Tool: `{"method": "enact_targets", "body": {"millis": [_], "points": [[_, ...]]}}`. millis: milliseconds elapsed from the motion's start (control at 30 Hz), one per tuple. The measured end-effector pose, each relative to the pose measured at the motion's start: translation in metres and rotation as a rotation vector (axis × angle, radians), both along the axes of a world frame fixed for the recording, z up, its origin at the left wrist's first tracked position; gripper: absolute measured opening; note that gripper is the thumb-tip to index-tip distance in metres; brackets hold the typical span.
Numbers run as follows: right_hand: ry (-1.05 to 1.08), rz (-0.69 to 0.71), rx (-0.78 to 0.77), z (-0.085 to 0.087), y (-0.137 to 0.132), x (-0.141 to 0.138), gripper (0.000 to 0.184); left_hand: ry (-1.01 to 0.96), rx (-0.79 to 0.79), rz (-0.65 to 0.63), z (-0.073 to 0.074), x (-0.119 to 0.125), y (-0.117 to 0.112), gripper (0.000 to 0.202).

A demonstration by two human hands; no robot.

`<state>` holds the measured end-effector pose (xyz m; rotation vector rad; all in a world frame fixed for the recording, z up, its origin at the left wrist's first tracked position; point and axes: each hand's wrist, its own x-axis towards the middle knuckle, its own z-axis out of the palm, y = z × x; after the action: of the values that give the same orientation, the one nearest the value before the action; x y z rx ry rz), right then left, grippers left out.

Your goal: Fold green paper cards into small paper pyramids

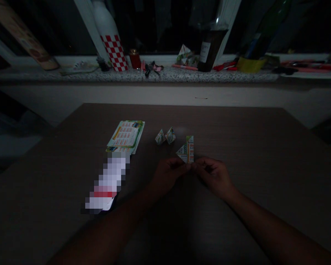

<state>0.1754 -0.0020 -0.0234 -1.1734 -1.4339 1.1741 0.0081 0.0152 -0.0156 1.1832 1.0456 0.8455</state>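
Jutting beyond left grip (168, 173) and right grip (215, 175), folded paper (188, 152)

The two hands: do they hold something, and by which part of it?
Yes: a folded printed paper, held at its near end by both the left hand and the right hand.

You are pinching a small, folded piece of white paper printed in green and orange-red (190, 151) at its near end, with your left hand (169, 172) and right hand (215, 175) meeting there. Along its right side a straight, narrow strip is running away from you, showing a green far end and orange-red blocks below. A triangular flap is jutting leftward to a point. The paper is sitting right of the stack of green-and-white printed sheets (126, 134), apart from it and slightly nearer you.
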Motion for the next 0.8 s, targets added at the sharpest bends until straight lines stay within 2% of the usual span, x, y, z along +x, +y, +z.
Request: {"method": "enact_targets", "body": {"millis": [200, 400, 600, 800], "points": [[-0.011, 0.068, -0.04, 0.0004, 0.0007, 0.0013, 0.032, -0.037, -0.03, -0.052, 0.0023, -0.0003, -0.0011, 0.022], [0.01, 0.083, -0.029, 0.0, 0.0019, 0.001, 0.038, -0.098, -0.085, 0.016, 0.0066, 0.0047, -0.0058, 0.021], [0.094, 0.02, -0.041, -0.0018, 0.0035, 0.0003, 0.026, -0.119, -0.098, 0.004, 0.0059, 0.0064, -0.0079, 0.02], [0.238, -0.083, -0.122, -0.0035, 0.0043, -0.0016, 0.014, 0.008, -0.027, -0.064, 0.0091, 0.0018, -0.0032, 0.018]]}}
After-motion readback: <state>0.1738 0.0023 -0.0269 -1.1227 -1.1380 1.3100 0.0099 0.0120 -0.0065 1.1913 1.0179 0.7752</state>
